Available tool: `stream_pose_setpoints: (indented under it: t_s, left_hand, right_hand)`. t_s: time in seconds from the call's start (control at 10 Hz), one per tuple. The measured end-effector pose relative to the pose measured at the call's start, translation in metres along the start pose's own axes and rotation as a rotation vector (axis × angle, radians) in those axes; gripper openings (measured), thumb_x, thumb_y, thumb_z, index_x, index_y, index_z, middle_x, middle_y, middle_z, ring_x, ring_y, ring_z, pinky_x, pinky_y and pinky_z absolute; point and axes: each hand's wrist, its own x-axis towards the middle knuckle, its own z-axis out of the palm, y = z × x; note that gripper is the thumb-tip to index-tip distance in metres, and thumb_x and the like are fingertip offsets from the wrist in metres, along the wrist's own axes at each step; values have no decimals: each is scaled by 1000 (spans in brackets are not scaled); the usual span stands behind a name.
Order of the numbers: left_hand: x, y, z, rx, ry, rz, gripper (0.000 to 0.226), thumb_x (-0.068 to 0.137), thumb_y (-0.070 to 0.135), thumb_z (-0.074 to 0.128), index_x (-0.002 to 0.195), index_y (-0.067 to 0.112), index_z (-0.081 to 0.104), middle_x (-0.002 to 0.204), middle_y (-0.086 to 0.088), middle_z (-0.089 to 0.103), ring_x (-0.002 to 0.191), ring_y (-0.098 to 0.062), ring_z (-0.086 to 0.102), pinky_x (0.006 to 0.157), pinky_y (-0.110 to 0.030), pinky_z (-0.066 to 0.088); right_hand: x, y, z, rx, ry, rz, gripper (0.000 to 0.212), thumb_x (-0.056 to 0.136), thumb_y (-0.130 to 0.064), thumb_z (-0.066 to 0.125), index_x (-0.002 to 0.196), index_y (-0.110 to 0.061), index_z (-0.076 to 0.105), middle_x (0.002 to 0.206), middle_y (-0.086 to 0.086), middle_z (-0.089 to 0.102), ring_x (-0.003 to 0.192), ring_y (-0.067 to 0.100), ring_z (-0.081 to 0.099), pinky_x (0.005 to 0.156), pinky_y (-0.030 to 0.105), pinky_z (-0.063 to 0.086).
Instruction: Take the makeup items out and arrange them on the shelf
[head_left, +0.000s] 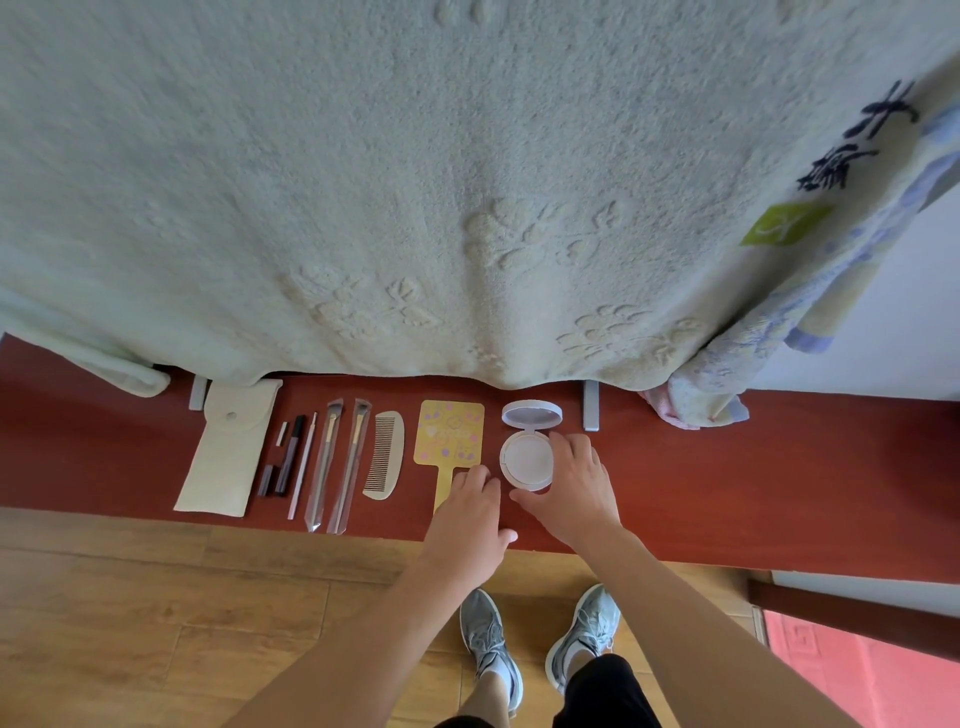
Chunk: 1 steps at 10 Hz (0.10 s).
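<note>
R hand grips round white compact w/ hinged lid open.

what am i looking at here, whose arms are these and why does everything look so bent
There is no machine here. This is one picture from a wide-angle camera worn on a person's head and looking down, which is why the edges bend. The two bare arms are that person's own. The right hand curls round an open compact. The left hand lies with relaxed fingers over the handle of a yellow hand mirror. Both things sit on a red-brown shelf, in a row with a comb, two brushes in clear sleeves, some thin dark tubes and a cream pouch. A pale towel hangs above.
</note>
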Motion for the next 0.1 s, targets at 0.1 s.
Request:
stream_pose_setpoints:
  t_s: [0.1]
  left_hand:
    - [-1, 2, -3, 18, -13, 8, 64, 92, 46, 64, 142, 12, 43, 147, 0, 37, 135, -16, 36, 101, -28, 45]
  right_hand:
    - [0, 0, -1, -3, -16, 35, 90, 67, -55, 80, 137, -18, 37, 128, 0, 43, 119, 19, 48, 101, 34, 44]
